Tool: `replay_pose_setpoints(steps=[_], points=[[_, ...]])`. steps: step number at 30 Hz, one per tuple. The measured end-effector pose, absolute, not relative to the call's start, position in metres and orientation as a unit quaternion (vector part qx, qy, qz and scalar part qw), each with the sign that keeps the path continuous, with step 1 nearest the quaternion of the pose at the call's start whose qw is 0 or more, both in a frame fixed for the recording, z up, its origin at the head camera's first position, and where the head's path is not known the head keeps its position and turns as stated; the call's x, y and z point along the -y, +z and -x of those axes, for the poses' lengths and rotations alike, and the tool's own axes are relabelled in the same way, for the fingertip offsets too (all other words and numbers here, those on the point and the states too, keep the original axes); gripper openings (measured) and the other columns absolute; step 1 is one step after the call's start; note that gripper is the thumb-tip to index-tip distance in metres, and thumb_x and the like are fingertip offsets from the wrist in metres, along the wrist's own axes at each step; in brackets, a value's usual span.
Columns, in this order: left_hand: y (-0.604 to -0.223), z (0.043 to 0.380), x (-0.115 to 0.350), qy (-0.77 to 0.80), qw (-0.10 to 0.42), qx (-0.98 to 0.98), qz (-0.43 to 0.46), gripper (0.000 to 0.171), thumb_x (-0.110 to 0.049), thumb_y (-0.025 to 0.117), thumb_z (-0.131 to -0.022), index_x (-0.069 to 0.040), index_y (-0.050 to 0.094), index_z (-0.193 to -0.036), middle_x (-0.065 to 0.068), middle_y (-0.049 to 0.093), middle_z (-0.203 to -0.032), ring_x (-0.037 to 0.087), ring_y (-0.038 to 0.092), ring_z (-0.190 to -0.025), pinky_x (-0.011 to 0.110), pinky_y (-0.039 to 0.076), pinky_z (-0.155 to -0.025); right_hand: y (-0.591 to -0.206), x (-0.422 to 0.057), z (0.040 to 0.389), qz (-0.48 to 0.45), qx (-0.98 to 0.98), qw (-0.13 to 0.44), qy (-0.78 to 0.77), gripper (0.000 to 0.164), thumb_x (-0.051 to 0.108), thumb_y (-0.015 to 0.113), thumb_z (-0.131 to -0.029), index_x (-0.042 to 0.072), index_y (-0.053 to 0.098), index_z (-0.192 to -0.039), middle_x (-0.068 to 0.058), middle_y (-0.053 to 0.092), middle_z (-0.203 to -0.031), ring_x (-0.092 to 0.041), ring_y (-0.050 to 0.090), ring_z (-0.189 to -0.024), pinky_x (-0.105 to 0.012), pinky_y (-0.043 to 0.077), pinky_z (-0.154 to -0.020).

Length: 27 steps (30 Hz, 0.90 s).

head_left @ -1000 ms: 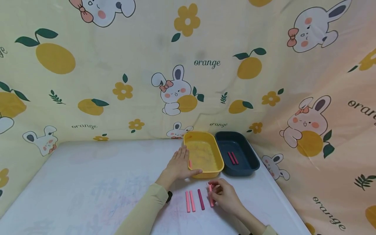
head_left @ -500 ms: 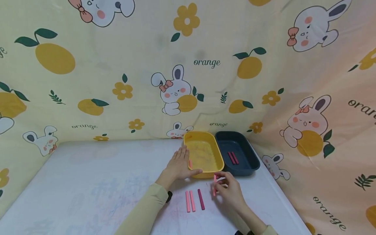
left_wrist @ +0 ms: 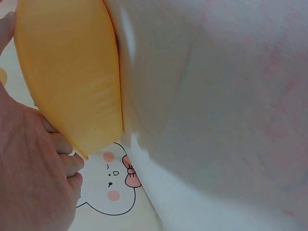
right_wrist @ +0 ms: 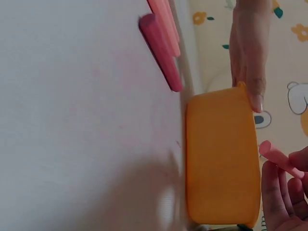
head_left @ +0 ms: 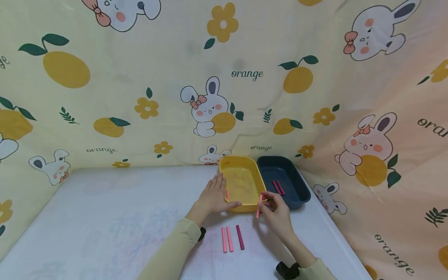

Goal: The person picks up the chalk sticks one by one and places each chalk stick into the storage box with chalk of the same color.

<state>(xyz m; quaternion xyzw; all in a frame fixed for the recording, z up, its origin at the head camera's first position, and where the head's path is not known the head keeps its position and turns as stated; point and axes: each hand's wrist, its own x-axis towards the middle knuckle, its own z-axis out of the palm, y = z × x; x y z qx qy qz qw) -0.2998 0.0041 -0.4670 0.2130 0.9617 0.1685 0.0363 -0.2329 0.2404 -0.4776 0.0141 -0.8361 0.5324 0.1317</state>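
A light-pink crayon [head_left: 259,206] is pinched between the thumb and fingers of my right hand [head_left: 278,214], above the front right corner of the yellow container [head_left: 245,208]. My left hand [head_left: 211,196] rests on that container's left side, its fingers extended along the rim and the thumb across the front edge. Two light-pink crayons [head_left: 227,239] and a dark-pink crayon [head_left: 240,237] lie side by side on the table in front. Inside the yellow container, part of a pink crayon [head_left: 227,194] shows near my left hand. The right wrist view shows the held crayon [right_wrist: 281,160] beyond the container's rim.
A dark blue container [head_left: 297,202] stands against the yellow one's right side, with two dark-pink crayons [head_left: 278,188] in it. The white table [head_left: 122,217] bears faint coloured smudges. A printed cloth [head_left: 157,77] hangs behind and to the right.
My right hand has lifted the light-pink crayon off the table and carried it forward and slightly right to the yellow container's front corner. The left hand has stayed in place.
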Motion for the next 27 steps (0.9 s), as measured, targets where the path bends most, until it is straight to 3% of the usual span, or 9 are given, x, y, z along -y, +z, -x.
replay_pose_setpoints(steps=[11,27], points=[[-0.463,0.298,-0.004,0.168,0.039,-0.961,-0.214,0.12,-0.083,0.049,-0.09,0.005,0.016,-0.164,0.021,0.006,-0.173,0.036,0.012,-0.16,0.046,0.015,-0.129,-0.465,-0.232,0.255,-0.035,0.822,0.147,0.549,0.039,0.001,0.073,-0.095,-0.001,0.062,-0.133,-0.017,0.062,-0.124,-0.026,0.069,-0.098,-0.011,0.053,-0.076],[-0.468,0.301,-0.004,0.169,0.04,-0.962,-0.209,0.119,-0.083,0.05,-0.089,0.004,0.017,-0.164,0.02,0.008,-0.173,0.035,0.012,-0.16,0.046,0.016,-0.129,-0.464,-0.22,0.293,-0.078,0.844,0.108,0.519,0.038,0.002,0.076,-0.093,0.0,0.066,-0.129,-0.017,0.065,-0.122,-0.028,0.071,-0.098,-0.018,0.058,-0.073]])
